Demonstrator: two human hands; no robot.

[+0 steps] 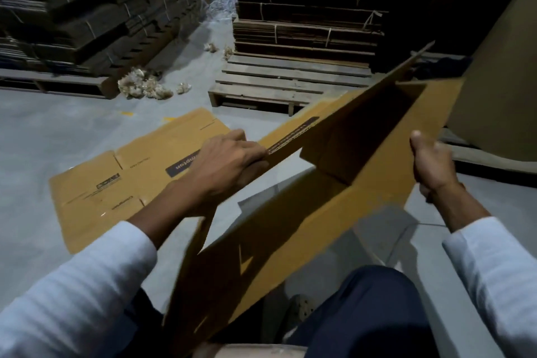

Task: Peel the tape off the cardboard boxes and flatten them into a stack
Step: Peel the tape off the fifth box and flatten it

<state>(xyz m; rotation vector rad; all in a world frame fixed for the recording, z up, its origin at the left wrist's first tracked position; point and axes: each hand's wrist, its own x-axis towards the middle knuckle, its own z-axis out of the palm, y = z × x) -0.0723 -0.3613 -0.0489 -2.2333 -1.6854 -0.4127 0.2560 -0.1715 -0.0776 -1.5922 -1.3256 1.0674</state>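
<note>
While L hand (229, 166) & R hand (433, 163) each grip box (290, 229), flattened box (130, 183) lies beside.

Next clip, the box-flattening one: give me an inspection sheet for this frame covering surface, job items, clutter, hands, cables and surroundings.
Surface: grey concrete floor, dimly lit.
Job's things: an open cardboard box held up at a tilt, not yet flat; one flattened box lying printed side up on the floor. Tape on the held box: cannot tell.
Clutter: crumpled tape wads by the pallet edge; white strapping scraps further back.
Hands: left hand grips the box's left panel edge; right hand grips its right edge.
Cables: nothing seen.
Surroundings: wooden pallet; bundled flat cardboard stacks behind.
</note>
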